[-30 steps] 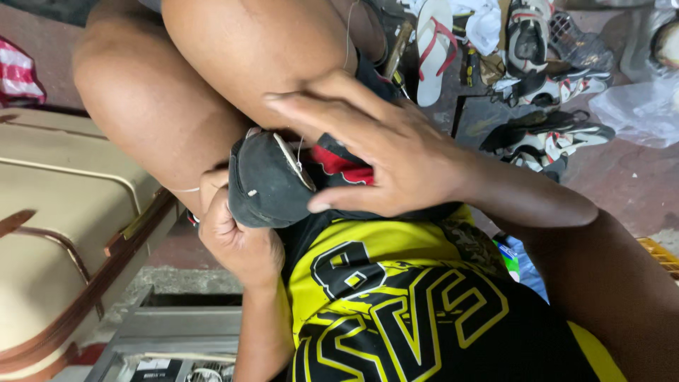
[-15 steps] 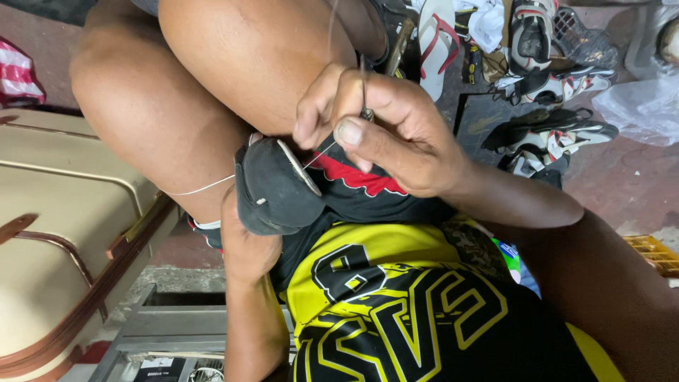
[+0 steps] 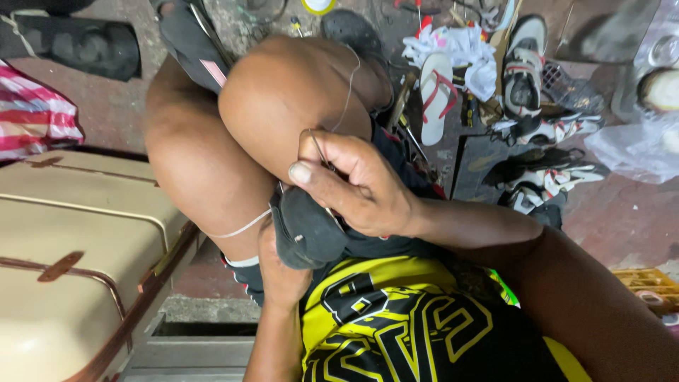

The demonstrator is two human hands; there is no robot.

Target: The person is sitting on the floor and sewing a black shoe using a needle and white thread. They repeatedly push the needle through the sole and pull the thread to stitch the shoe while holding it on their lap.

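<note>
A cream suitcase (image 3: pixel 78 269) with brown straps lay at the person's left, and a white flip-flop with red straps (image 3: pixel 437 95) lay on the floor beyond the knees. A black shoe (image 3: pixel 308 230) sat wedged against the raised thigh, the left hand (image 3: pixel 279 272) cupped beneath it. The right hand (image 3: pixel 357 187) was pinched shut on a thin needle (image 3: pixel 318 150), a pale thread (image 3: pixel 244 228) trailing across the thigh.

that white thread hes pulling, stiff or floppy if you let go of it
Probably floppy: the thread runs thin and slightly curved across the leg, taut only while pulled. Likely very light, since it loops freely over the knee. It may slip through the right hand, being so fine.
</note>
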